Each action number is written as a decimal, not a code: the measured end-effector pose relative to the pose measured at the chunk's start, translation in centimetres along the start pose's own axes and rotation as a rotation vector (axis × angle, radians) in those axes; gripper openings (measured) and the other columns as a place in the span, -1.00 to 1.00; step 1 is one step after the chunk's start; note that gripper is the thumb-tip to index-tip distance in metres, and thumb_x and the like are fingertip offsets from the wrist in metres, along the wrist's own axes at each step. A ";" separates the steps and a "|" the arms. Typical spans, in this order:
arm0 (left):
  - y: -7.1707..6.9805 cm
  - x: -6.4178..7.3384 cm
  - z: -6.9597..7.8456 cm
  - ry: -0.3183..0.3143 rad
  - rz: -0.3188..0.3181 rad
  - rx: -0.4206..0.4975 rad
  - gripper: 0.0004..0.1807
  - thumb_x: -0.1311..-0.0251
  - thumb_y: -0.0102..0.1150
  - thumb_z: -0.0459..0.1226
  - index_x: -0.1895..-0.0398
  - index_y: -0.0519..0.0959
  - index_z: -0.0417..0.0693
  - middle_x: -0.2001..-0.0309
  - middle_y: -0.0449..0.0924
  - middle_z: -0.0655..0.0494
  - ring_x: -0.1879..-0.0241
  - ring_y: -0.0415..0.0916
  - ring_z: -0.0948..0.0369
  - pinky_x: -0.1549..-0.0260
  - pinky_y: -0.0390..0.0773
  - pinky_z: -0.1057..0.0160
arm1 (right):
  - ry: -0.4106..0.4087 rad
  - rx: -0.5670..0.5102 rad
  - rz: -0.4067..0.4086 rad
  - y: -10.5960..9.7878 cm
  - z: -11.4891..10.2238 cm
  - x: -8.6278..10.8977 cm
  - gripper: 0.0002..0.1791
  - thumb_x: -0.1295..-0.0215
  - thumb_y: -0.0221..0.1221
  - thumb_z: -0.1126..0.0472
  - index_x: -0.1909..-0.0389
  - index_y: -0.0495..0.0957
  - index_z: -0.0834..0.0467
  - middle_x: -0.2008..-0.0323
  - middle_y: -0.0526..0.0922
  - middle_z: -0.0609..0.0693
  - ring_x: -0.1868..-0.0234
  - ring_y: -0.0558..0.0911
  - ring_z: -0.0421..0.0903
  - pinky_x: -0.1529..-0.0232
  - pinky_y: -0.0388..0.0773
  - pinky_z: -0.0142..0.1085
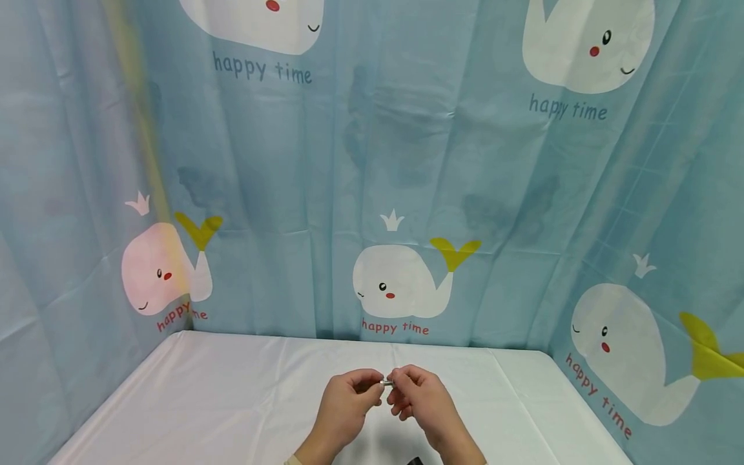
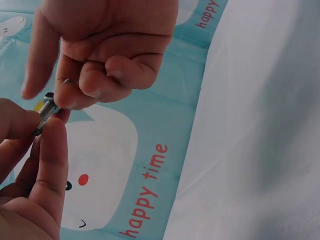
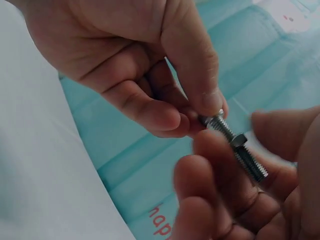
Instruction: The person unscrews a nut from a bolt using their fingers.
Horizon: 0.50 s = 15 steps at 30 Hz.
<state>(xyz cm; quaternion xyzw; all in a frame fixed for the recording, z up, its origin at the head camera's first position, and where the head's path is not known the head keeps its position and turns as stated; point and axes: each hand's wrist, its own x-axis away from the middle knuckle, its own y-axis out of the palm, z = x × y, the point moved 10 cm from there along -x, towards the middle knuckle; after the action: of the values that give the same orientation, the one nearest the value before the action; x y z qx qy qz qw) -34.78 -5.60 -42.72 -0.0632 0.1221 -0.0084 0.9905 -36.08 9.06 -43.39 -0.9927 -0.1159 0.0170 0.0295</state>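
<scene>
A small silver bolt (image 1: 386,383) is between both hands, above the white table. My left hand (image 1: 344,408) pinches one end of it between thumb and fingers, hiding that end. A hex nut (image 3: 240,140) sits partway along the shank in the right wrist view, with bare thread (image 3: 256,169) beyond it. My right hand (image 1: 427,399) is at the nut, its index finger curled against it. In the wrist views the right thumb (image 3: 277,127) stands a little apart from the nut and looks blurred. The left wrist view shows the nut (image 2: 49,98) beside the right fingertips.
A white cloth (image 1: 221,394) covers the table under the hands. Blue curtains (image 1: 279,194) with whale prints enclose the back and both sides. Part of a black object (image 1: 415,461) shows at the bottom edge, near the right wrist.
</scene>
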 end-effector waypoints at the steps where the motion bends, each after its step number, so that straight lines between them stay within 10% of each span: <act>1: 0.0 0.0 0.0 0.002 -0.002 0.001 -0.89 -0.20 0.34 -0.32 0.24 0.71 -0.16 0.36 0.68 0.08 0.43 0.61 0.16 0.37 0.60 0.25 | -0.011 0.006 0.002 0.0 -0.1 0.0 -0.67 -0.42 0.20 0.06 0.11 0.61 0.28 0.38 0.65 0.10 0.47 0.60 -0.05 0.45 0.56 -0.28; 8: -0.1 0.0 0.2 0.005 0.005 -0.008 -0.89 -0.20 0.34 -0.32 0.24 0.71 -0.17 0.38 0.68 0.10 0.44 0.61 0.16 0.38 0.60 0.23 | -0.044 -0.046 0.031 -0.6 -0.5 -0.1 -0.56 -0.25 0.18 0.38 -0.17 0.53 0.24 0.02 0.60 0.16 0.30 0.66 0.02 0.39 0.57 -0.24; 15: -0.1 0.1 0.1 -0.006 0.000 0.007 -0.87 -0.21 0.34 -0.32 0.22 0.71 -0.18 0.34 0.68 0.07 0.42 0.61 0.16 0.34 0.63 0.22 | 0.014 -0.013 0.028 -0.4 0.1 0.0 -0.67 -0.44 0.18 0.06 0.08 0.58 0.28 0.40 0.65 0.10 0.49 0.59 -0.06 0.46 0.56 -0.29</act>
<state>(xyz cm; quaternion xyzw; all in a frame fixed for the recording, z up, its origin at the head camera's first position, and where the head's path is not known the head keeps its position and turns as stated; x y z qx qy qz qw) -34.64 -5.64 -42.61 -0.0596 0.1192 -0.0089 0.9910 -36.20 9.40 -43.49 -0.9945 -0.1017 0.0096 0.0237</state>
